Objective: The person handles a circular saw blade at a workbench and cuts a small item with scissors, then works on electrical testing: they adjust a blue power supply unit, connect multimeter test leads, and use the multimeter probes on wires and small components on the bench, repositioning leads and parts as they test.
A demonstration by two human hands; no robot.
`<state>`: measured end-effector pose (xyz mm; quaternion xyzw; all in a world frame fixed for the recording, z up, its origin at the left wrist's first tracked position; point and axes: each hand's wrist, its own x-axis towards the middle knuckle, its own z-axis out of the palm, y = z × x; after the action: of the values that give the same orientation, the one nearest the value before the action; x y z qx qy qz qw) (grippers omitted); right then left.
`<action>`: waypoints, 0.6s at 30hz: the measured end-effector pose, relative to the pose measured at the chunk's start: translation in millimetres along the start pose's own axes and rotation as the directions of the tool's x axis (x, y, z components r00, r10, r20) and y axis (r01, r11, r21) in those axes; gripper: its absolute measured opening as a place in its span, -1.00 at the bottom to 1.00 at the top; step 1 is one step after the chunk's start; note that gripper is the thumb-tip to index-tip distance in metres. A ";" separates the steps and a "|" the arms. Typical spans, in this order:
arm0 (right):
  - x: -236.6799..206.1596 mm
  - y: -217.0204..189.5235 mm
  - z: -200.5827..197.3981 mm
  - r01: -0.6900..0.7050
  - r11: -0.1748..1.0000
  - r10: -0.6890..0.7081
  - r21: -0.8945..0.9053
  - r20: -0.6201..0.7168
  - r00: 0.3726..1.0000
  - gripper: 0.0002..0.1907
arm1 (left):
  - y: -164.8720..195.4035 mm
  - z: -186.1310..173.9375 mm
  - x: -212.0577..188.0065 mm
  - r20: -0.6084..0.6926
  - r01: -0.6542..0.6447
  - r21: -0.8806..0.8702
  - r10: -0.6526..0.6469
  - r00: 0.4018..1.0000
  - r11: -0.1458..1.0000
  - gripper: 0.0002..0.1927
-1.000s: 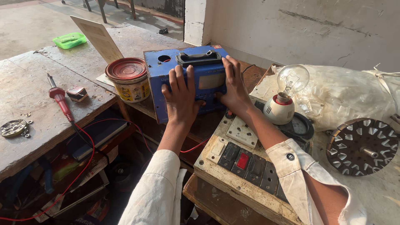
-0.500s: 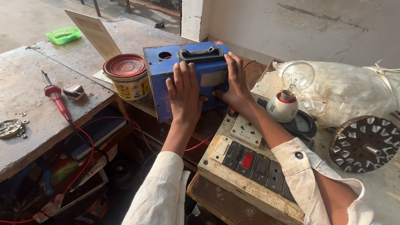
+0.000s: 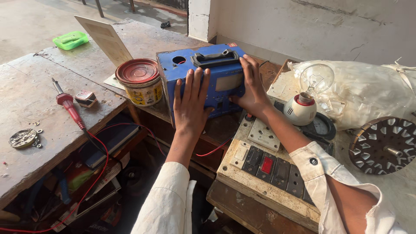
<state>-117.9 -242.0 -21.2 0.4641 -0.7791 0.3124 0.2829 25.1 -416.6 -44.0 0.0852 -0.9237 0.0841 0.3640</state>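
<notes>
A blue metal box (image 3: 214,73) with a black carrying handle (image 3: 215,57) on top stands tilted at the bench's edge. My left hand (image 3: 190,102) lies flat against its front face, fingers spread upward. My right hand (image 3: 252,89) grips the box's right side, thumb on the front near a small pale window. A red wire (image 3: 208,151) hangs below the box.
A round tin with a red lid (image 3: 139,80) stands left of the box, a soldering iron (image 3: 69,106) with red cord further left. To the right lie a switch board (image 3: 264,164), a clear bulb in its holder (image 3: 310,93), a plastic-wrapped bundle (image 3: 368,93) and a finned metal disc (image 3: 383,145).
Both hands have stayed on the blue box. My left hand has slid slightly lower on the front face, and the box leans a little more toward me.
</notes>
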 end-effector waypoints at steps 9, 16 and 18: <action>-3.7 0.8 -4.4 0.023 0.997 -0.022 -0.074 0.014 1.000 0.26 | 22.8 21.9 5.7 -0.022 0.108 -0.079 -0.110 0.994 0.991 0.34; -2.3 -5.6 -13.0 0.008 0.994 -0.001 -0.113 0.059 0.998 0.20 | 18.0 30.2 5.1 -0.029 0.078 -0.039 -0.080 0.996 0.996 0.32; -0.4 -5.6 -15.9 0.010 0.991 0.001 -0.133 0.081 0.997 0.23 | 17.2 31.4 5.1 -0.022 0.070 -0.042 -0.071 0.997 0.997 0.31</action>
<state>-110.3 -232.0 -10.0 0.4583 -0.8079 0.2398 0.2823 -3.0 -407.3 -64.8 0.1091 -0.9172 0.0532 0.3794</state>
